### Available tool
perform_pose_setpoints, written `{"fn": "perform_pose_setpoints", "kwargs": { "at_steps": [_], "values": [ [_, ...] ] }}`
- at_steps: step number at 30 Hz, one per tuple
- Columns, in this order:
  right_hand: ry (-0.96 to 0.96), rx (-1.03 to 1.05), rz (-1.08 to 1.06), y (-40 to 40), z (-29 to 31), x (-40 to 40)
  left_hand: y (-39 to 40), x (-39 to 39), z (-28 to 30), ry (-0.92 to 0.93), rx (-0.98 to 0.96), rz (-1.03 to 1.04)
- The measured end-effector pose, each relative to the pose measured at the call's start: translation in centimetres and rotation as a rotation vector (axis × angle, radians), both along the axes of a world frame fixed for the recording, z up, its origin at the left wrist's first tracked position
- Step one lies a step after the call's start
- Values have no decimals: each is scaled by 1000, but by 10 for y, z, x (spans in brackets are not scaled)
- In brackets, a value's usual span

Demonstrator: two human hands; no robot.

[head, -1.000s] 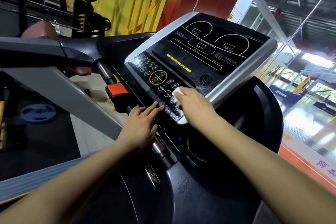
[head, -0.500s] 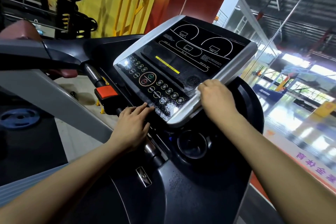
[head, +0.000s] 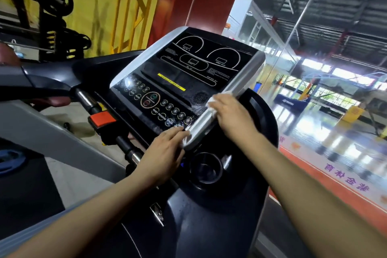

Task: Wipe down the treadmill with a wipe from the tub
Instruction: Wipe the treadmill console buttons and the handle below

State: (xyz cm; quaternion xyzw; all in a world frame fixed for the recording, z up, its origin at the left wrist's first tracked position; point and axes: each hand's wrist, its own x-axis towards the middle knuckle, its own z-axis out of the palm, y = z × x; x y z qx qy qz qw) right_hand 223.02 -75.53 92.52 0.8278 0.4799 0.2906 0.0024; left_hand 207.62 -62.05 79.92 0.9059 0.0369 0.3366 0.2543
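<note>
Head view: we see the treadmill console [head: 188, 81], a tilted black panel with button rows and a silver side trim [head: 219, 111], and against that trim the white wipe [head: 211, 103], which shows only as a crumpled edge beyond the fingers of the right hand [head: 232, 115]. We judge the wipe to be light, limp and damp, since wet smears glisten on the panel beside it; such a sheet has no stiffness of its own, so it is best taken bunched under the palm and fingers, with pressure supplied by the hand, not by pinching a corner. The right hand lies over the wipe with its fingers curled down round the trim, holding the wipe pressed onto the lower right edge of the console. The left hand [head: 165, 153] holds nothing: its fingers are straight and close together, their tips resting on the near corner of the console just below the lowest buttons, apparently to steady the body. We judge the console itself to be rigid and fixed, though its buttons may respond to firm pressure, so wiping there calls for a light touch. A cup holder [head: 206, 168] sits below the console, between the two forearms. The tub is not in view.
</note>
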Motion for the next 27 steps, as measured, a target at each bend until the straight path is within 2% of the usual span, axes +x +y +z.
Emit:
{"fn": "perform_pose_setpoints", "kwargs": {
  "at_steps": [3,5,7,10,12,15,17,19,21,23,25,27],
  "values": [
    [47,-119,293,-12,-39,-19,-10,7,10,-16,-13,-57],
    [38,-142,355,-24,-30,-16,-10,9,13,5,-17,-39],
    [51,-13,217,-27,3,8,-13,10,14,64,-1,-28],
    [-28,167,48,-21,47,51,-17,12,13,32,15,16],
    [-24,108,30,-8,46,47,-15,22,16,-11,32,42],
    [-25,-105,302,-5,16,28,-14,43,25,-71,76,45],
    [-94,-124,469,-13,20,51,-21,59,34,-127,96,75],
    [-73,64,419,-15,55,95,-30,74,44,-157,92,144],
    [-74,270,218,-20,99,142,-39,87,56,-161,89,171],
    [-28,404,149,-25,127,175,-45,101,70,-164,116,181],
    [49,524,189,-22,124,173,-50,115,85,-176,138,191],
    [118,540,372,-21,94,158,-56,127,95,-183,152,202]
  ]
}}
